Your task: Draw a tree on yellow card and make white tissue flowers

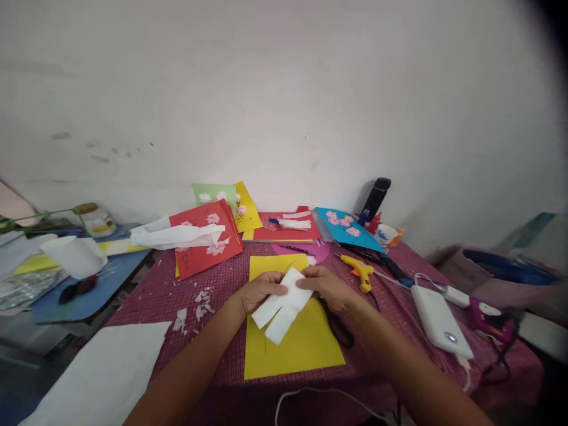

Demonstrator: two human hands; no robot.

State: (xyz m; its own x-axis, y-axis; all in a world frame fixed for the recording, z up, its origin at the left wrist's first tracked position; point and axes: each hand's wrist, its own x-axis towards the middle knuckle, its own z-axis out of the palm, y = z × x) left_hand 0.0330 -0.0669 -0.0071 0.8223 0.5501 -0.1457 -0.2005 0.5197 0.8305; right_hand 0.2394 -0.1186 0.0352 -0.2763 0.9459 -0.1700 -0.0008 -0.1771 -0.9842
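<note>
A folded strip of white tissue paper (286,310), slit partway up from its lower end, is held between my two hands. My left hand (266,290) pinches its left edge between thumb and fingers. On the opposite edge, my right hand (323,285) grips it the same way. Beneath them lies a yellow sheet of paper (295,355) on the checked tablecloth. Black-handled scissors (339,328) rest at the sheet's right side under my right wrist, their blades mostly hidden.
Red cards with pink paper flowers (199,260) and a tissue strip lie left. A yellow glue gun (361,271), a blue card (350,228) and a white power bank (441,322) are on the right. A tissue roll (75,255) stands on the blue table (89,299).
</note>
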